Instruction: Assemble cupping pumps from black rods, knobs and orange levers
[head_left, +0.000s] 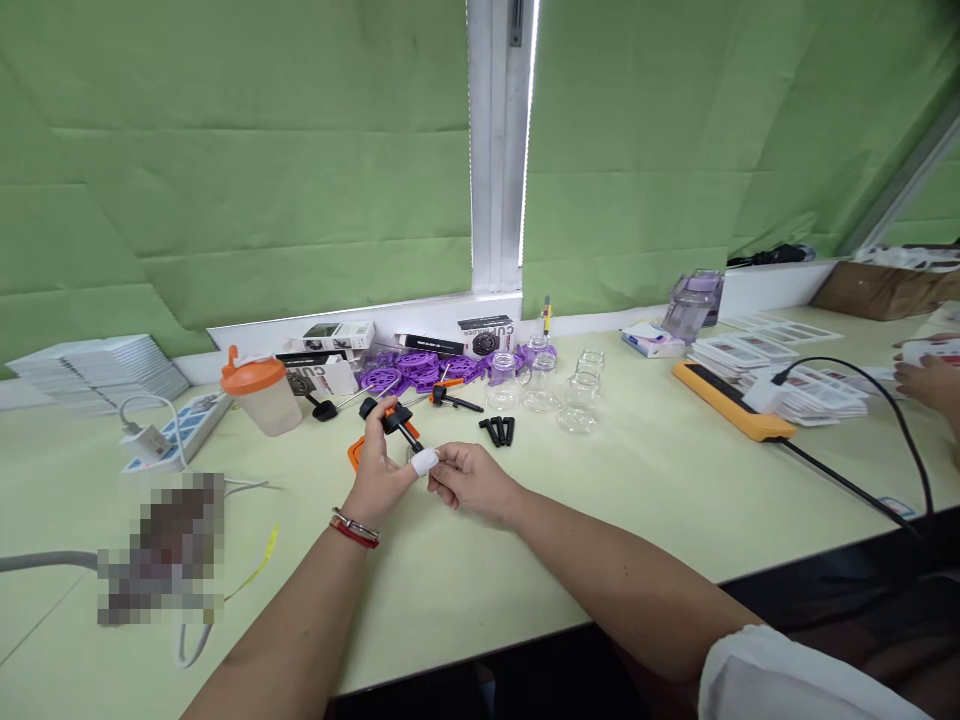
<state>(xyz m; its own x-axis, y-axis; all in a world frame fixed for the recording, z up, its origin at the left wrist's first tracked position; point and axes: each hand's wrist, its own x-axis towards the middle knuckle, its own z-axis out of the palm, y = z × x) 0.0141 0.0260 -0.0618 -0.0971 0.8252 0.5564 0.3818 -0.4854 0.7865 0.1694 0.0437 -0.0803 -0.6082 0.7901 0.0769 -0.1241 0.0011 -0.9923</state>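
Observation:
My left hand (379, 470) is closed round a black plastic part (396, 418) with a wide round head and a thin rod. White wrapping covers the tip of its thumb. My right hand (472, 482) is pinched at the lower end of the rod, just beside the left thumb; whatever its fingertips hold is hidden. Partly behind the left hand lies an orange frame-like piece (357, 455). Farther back are a black part with an orange piece (456, 400), several short black angled tubes (498, 431) and several clear glass-like cups (577, 408).
Purple openwork pieces (420, 370) are heaped before cup holder boxes (486, 337). An orange-lidded cup (259, 390) and a power strip (180, 430) stand left. To the right are an orange-black power strip (731, 402), stacked cards (806, 395) and another person's hand (930, 378).

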